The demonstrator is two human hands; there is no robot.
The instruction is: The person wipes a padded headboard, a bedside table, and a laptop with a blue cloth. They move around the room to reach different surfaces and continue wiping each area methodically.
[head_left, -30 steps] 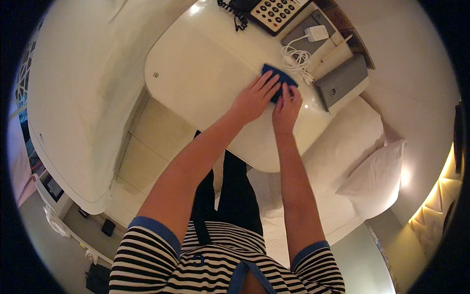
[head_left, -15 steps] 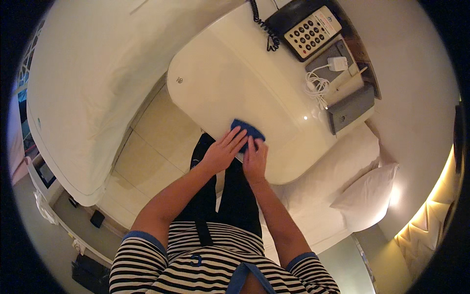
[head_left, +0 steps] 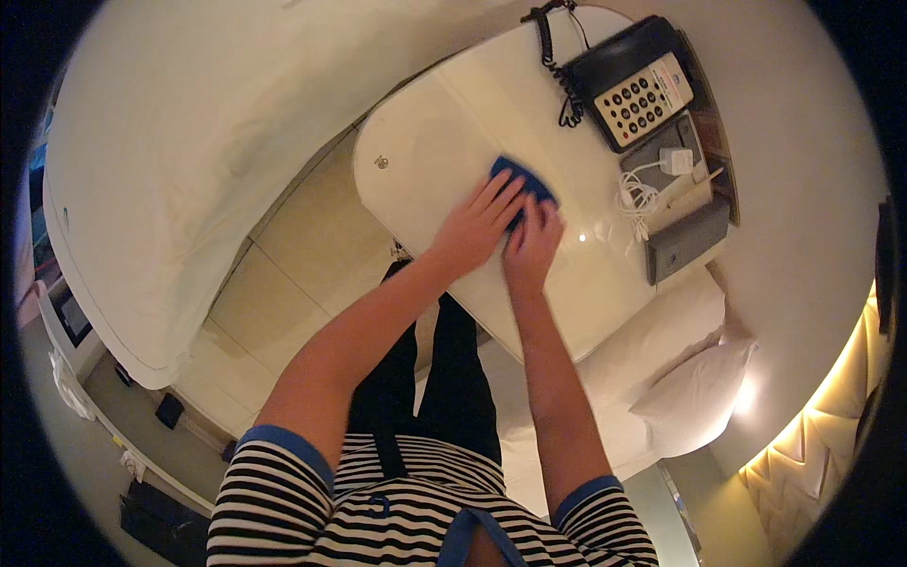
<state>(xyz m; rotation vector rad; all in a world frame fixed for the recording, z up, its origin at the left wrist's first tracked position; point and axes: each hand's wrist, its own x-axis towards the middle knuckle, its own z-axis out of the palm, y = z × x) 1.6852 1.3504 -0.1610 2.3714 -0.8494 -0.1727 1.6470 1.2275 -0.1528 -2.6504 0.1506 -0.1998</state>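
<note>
A folded blue cloth (head_left: 529,182) lies against the glossy white tabletop (head_left: 444,123) under both hands. My left hand (head_left: 477,227) holds it down from its left side, the fingers extended over it. Close beside, my right hand (head_left: 534,248) grips the cloth's near right part with bent fingers, slightly blurred by motion. The two hands nearly touch at the fingertips. Part of the cloth is hidden beneath the fingers.
At the table's far right stand a black corded phone (head_left: 638,90), a grey box (head_left: 685,250) and a white charger with a coiled cable (head_left: 638,196). A white-covered bed (head_left: 189,170) runs along the left. Pillows (head_left: 694,402) lie to the right.
Both hands have slid the blue cloth away from me and to the right across the tabletop. My view has shifted a little too.
</note>
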